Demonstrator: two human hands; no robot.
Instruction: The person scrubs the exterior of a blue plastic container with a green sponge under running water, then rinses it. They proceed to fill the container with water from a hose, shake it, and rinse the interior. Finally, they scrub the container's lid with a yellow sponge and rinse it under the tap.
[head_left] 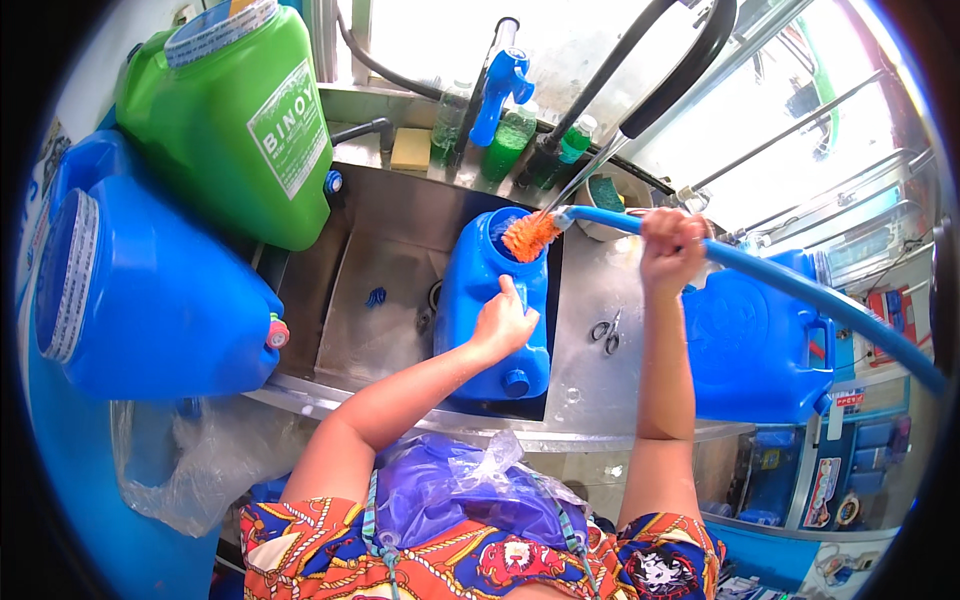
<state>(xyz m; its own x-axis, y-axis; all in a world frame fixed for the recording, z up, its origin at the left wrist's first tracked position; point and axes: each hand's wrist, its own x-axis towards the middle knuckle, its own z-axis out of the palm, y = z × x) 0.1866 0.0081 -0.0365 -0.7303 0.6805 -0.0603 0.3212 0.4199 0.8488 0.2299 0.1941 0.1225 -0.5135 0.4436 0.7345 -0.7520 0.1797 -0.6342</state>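
Observation:
A blue plastic jug (464,300) stands in the steel sink, its round mouth uncovered and a dark blue cap low on its front. My left hand (503,322) is closed round the jug's top handle, one finger pointing toward the mouth. In my right hand (672,250), closed in a fist, is the blue pole (800,283) of a long brush. Its fluffy orange head (530,236) sits at the jug's mouth, partly inside. A thin shiny streak runs from a black spout (690,70) to the brush head; whether it is water or metal I cannot tell.
Left are a green jug (225,130) and a blue jug (150,285); another blue jug (745,335) lies right. Scissors (608,332) rest on the steel counter. Behind the sink (375,250) are a yellow sponge (410,148), green-liquid bottles (510,145) and a blue tap (500,95).

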